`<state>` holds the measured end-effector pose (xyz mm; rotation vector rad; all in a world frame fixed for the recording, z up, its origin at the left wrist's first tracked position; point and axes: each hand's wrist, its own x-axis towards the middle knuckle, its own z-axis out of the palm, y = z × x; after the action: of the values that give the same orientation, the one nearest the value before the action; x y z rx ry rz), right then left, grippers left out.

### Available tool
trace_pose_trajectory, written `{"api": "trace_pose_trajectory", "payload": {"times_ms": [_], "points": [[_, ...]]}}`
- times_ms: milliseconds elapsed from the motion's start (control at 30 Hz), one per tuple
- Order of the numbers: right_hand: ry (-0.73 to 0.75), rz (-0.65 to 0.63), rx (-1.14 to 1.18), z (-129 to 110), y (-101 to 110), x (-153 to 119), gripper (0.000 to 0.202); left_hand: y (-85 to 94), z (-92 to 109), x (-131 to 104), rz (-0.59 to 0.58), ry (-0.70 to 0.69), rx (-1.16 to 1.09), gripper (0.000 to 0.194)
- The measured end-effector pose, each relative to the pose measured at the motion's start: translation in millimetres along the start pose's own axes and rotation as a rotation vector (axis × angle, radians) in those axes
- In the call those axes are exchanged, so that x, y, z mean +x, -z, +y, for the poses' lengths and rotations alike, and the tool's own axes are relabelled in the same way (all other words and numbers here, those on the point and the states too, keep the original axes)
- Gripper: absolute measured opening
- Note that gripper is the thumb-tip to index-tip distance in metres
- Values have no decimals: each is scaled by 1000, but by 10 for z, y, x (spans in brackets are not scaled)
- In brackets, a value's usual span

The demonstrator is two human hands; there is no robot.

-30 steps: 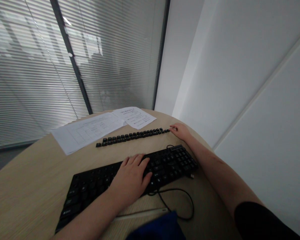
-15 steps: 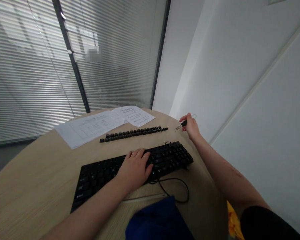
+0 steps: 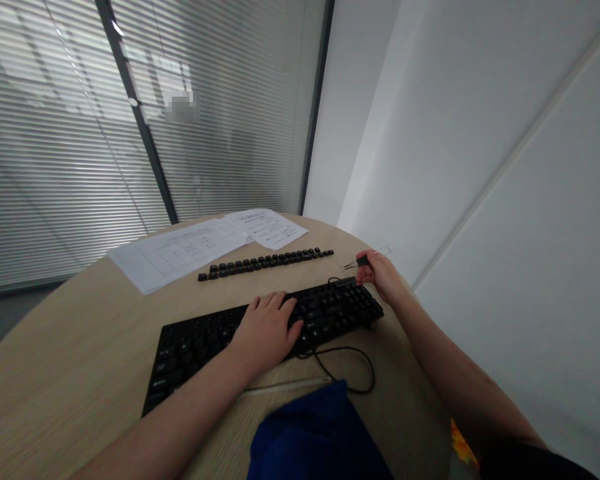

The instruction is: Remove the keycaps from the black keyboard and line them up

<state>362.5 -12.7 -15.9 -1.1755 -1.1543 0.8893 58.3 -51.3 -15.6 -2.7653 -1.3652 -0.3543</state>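
A black keyboard (image 3: 330, 310) lies at a slant across the table in front of me. My left hand (image 3: 265, 327) rests flat on the middle of it, fingers stretched out, holding nothing. Over the keyboard's far right corner, my right hand (image 3: 377, 272) is closed on a wire keycap puller (image 3: 363, 261) with a black middle part. Two thin prongs point left from it, and a wire loop sticks out on the other side. Beyond the keyboard, loose black keycaps (image 3: 265, 263) stand in two rows on the table.
Printed paper sheets (image 3: 190, 250) lie behind the keycaps on the round wooden table (image 3: 80, 340). The keyboard's black cable (image 3: 373, 373) loops near me, beside a thin pale strip (image 3: 285, 387) and blue cloth (image 3: 320, 433). A white wall (image 3: 480, 133) stands close on the right.
My right hand has moved down and slightly nearer with the keycap puller, from beside the keycap rows to the keyboard's far right corner. My left hand stays on the keyboard.
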Motion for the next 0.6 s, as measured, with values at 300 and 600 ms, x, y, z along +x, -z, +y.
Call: {"api": "trace_pose_trajectory", "payload": {"times_ms": [300, 600], "points": [[136, 16, -483, 155, 60, 44, 40, 13, 4, 12, -22, 7, 0, 47], [247, -10, -772, 92, -18, 5, 28, 12, -4, 15, -12, -5, -3, 48]]}}
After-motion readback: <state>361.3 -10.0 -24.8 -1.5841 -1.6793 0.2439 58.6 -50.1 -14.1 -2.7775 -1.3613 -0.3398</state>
